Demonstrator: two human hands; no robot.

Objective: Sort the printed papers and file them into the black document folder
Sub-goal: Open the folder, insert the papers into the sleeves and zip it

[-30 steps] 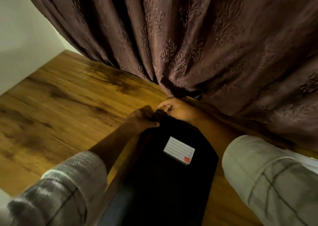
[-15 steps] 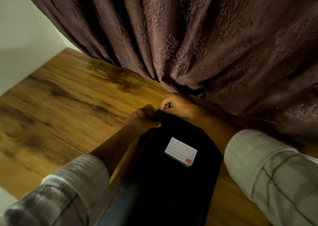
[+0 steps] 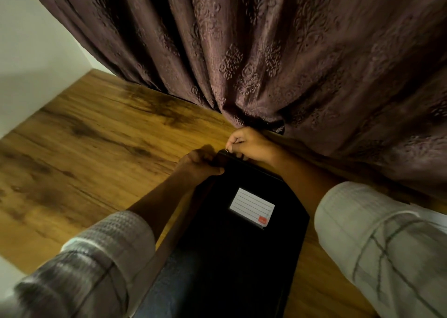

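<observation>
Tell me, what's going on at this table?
A person is working at a black folder lying on a wooden table, in front of a curtain. The left hand grips its far edge; the right hand pinches a small metal piece at the far corner, perhaps a zip pull. The folder looks closed.

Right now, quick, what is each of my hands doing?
Left hand: closed, gripping the far edge of the black folder.
Right hand: closed, pinching a small metal tab at that folder's far corner.
</observation>
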